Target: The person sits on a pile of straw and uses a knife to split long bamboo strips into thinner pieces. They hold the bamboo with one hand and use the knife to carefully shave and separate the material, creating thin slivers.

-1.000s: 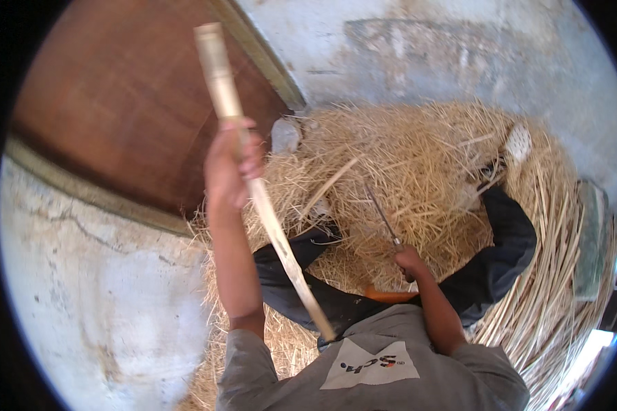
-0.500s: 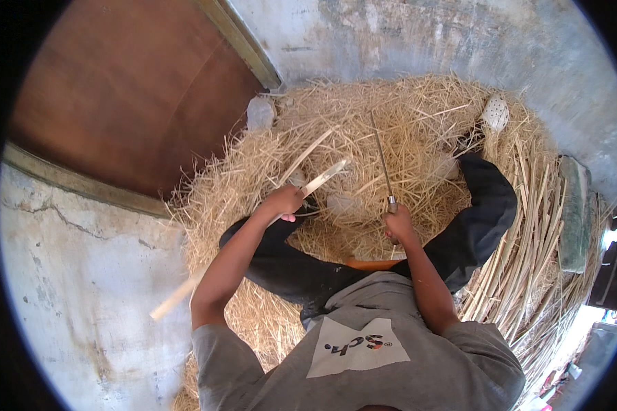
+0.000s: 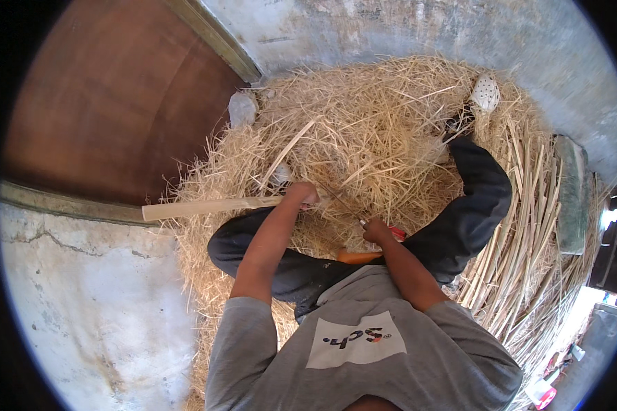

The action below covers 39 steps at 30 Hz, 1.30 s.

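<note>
My left hand (image 3: 300,194) is closed around a pale, flat bamboo strip (image 3: 209,207), whose wide end sticks out to the left over my thigh. My right hand (image 3: 375,231) grips the handle of a long, thin-bladed knife (image 3: 344,203). The blade slants up and left toward my left hand and the strip's near end; whether blade and strip touch cannot be made out. Between my black-trousered legs, close below the right hand, lies a curved orange thing (image 3: 358,257). A small red thing (image 3: 397,233) shows beside that hand.
Shavings (image 3: 384,123) heap around my legs. A bundle of long bamboo strips (image 3: 507,226) lies at the right, beside a greenish stone slab (image 3: 571,195). A white perforated shoe (image 3: 485,93) and pale stone (image 3: 243,109) sit farther back. Walls and a brown door (image 3: 116,103) bound the left.
The strip has swung from slanting up and right to lying nearly level, pointing left. My right hand has moved left and the knife now tilts toward the left hand.
</note>
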### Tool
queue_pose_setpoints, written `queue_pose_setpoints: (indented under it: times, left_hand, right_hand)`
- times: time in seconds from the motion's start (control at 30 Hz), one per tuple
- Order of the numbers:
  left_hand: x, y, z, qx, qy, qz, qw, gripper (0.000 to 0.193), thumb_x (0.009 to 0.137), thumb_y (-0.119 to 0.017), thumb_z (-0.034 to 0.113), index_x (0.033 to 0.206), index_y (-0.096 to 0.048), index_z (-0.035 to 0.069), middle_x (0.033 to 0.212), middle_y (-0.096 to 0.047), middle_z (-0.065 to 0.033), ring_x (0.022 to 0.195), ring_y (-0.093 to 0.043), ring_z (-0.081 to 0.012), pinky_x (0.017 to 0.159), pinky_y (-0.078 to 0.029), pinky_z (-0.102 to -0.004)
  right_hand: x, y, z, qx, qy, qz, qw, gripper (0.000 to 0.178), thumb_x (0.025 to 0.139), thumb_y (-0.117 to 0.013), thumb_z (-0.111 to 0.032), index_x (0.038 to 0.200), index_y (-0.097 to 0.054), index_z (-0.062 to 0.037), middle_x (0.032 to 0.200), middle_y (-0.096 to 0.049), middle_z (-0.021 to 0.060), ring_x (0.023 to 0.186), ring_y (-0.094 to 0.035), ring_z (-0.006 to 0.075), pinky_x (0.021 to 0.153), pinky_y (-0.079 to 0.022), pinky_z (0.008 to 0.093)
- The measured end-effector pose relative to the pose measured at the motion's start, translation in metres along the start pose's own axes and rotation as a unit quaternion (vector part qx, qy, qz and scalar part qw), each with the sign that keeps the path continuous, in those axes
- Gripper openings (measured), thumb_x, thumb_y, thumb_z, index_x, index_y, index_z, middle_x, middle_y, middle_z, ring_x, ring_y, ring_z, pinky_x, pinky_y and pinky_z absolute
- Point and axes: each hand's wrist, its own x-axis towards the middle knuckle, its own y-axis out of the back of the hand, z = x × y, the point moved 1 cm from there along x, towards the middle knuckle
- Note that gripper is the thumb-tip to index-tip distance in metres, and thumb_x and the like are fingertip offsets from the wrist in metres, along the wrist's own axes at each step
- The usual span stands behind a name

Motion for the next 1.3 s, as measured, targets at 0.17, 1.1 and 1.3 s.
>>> queue_pose_setpoints:
  times: [0.17,1.1,1.3]
  left_hand:
    - [0.002,0.006,-0.010,0.129,-0.006,0.050,0.990,0.036,0.077,-0.075,0.027,0.105,-0.068,0.006,0.088,-0.071,-0.0070,0.076,-0.069,-0.0218,0.066,-0.054,-0.0366]
    - [-0.167,0.044,-0.070,0.243,0.017,0.256,0.935,0.034,0.089,-0.056,0.040,0.094,-0.072,0.010,0.090,-0.071,-0.0098,0.087,-0.069,-0.0265,0.072,-0.054,-0.0380]
    - [-0.150,0.029,-0.064,0.214,0.020,0.262,0.941,0.039,0.091,-0.054,0.044,0.096,-0.072,0.009,0.087,-0.070,-0.0086,0.085,-0.069,-0.0271,0.071,-0.054,-0.0384]
  right_hand:
    - [0.007,-0.005,-0.002,0.039,-0.008,0.019,0.999,0.032,0.072,-0.061,-0.021,0.096,-0.066,-0.0008,0.097,-0.064,0.0247,0.090,-0.063,0.0389,0.080,-0.051,0.0443]
    - [-0.023,0.039,-0.042,0.242,-0.020,0.028,0.970,0.029,0.069,-0.057,-0.017,0.090,-0.061,0.0033,0.079,-0.064,0.0248,0.079,-0.064,0.0407,0.073,-0.050,0.0469]
    - [-0.017,0.031,-0.038,0.219,0.014,0.063,0.974,0.027,0.069,-0.057,-0.015,0.088,-0.060,0.0043,0.076,-0.063,0.0258,0.075,-0.063,0.0416,0.072,-0.050,0.0467]
